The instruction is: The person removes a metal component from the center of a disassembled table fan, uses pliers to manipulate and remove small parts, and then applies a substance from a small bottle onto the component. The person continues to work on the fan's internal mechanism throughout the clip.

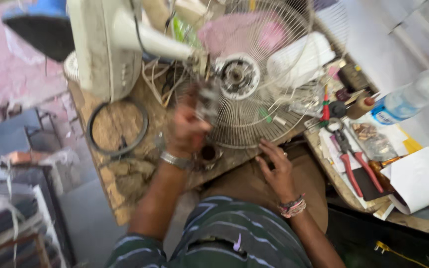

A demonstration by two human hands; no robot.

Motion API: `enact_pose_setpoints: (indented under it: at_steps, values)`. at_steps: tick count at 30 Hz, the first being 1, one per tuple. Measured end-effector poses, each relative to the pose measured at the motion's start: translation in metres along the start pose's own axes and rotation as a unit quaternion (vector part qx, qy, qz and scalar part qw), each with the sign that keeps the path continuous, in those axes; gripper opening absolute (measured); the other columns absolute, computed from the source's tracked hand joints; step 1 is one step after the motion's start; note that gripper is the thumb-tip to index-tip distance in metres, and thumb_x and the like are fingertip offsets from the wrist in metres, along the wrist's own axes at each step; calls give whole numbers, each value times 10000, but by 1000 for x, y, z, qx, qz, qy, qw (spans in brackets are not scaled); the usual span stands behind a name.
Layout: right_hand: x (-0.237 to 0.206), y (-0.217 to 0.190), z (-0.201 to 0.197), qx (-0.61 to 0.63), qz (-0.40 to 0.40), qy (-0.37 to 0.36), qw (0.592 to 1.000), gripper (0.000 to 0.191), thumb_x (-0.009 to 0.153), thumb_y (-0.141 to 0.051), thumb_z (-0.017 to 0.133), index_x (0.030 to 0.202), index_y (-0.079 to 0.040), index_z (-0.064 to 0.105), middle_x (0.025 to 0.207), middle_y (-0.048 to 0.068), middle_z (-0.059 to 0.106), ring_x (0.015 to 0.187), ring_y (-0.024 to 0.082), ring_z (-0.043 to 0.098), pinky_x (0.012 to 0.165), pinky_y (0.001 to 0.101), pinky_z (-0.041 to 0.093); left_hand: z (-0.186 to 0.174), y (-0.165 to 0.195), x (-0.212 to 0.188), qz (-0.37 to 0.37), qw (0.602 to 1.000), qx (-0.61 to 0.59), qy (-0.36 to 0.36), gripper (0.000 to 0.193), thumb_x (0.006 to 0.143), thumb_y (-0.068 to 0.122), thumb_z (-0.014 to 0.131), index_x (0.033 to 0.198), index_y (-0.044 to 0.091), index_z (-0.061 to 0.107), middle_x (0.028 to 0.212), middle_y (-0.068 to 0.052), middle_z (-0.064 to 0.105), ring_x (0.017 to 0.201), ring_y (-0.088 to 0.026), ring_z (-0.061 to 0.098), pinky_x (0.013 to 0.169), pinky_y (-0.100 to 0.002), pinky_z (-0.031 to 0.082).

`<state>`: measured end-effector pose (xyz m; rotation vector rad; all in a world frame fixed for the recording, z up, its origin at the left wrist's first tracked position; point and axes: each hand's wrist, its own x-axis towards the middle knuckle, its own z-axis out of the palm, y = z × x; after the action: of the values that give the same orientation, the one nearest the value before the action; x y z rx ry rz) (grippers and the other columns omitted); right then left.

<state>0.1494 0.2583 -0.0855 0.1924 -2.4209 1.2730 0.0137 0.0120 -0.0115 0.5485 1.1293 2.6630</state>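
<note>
Two hands: both on a stripped fan lying on the table.
Fan guard [254,94]: round wire cage, thin pale radial spokes, lies flat-ish near table centre, tilted toward camera.
Motor hub [237,75]: round, white rim, dark metal core exposed, sits at the middle of the guard.
Fan stand [105,44]: off-white plastic, dirty, smooth; neck runs right to the motor.
Left hand [187,131]: fingers curled around a small dark metal part at the guard's left edge, just under the motor; blurred, so exact grip unclear. Metal watch band on the wrist.
Right hand [276,166]: fingers spread and loose, tips touching the guard's lower rim; holds nothing. Beaded bracelets on the wrist.
Pliers [353,161]: red handles, steel jaws, lying right of the guard.
Bottle [413,97]: clear plastic, blue label, on its side at far right.
Paper [425,178]: white sheet, curled edge.
Cable loop [117,129]: black, round, left of the hands.
Table [120,178]: rough, worn wood, chipped edge, cluttered with wires.
Room: concrete floor, workshop clutter at left.
</note>
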Motion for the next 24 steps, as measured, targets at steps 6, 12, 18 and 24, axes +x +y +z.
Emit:
enact_pose_setpoints:
  at_steps: [6, 12, 18, 24]
  values:
    - [-1, -8, 9, 40, -2, -13, 999, 351, 895, -38, 759, 1241, -54, 699, 1274, 117, 723, 1193, 277, 699, 991, 365, 549, -35, 97, -37, 3, 897, 409, 165, 1005, 702, 239, 926, 1542, 109, 391, 1477, -105, 578, 1334, -246, 609, 1152, -421, 521]
    - [6, -16, 23, 48, 32, -64, 996, 372, 882, -47, 768, 1249, -52, 706, 1239, 122, 726, 1075, 259, 716, 881, 343, 573, -31, 75, -64, -103, 771, 587, 223, 1092, 554, 397, 933, 1514, 190, 455, 1473, -68, 581, 1224, -243, 648, 1045, -420, 574]
    - [5, -16, 18, 41, 6, -52, 998, 357, 892, -49, 761, 1243, -53, 698, 1235, 121, 730, 1103, 265, 723, 910, 345, 564, -25, 38, -49, 23, 736, 674, 60, 1013, 688, 428, 925, 1533, 150, 440, 1491, -136, 547, 1379, -311, 526, 1127, -480, 516]
    - [3, -12, 19, 20, 106, -57, 992, 357, 861, -75, 780, 1213, -68, 721, 1183, 111, 747, 948, 237, 737, 798, 330, 570, -56, 51, -43, 85, 662, 729, 150, 966, 686, 248, 952, 1509, 138, 458, 1510, -159, 561, 1385, -342, 542, 1163, -478, 453]
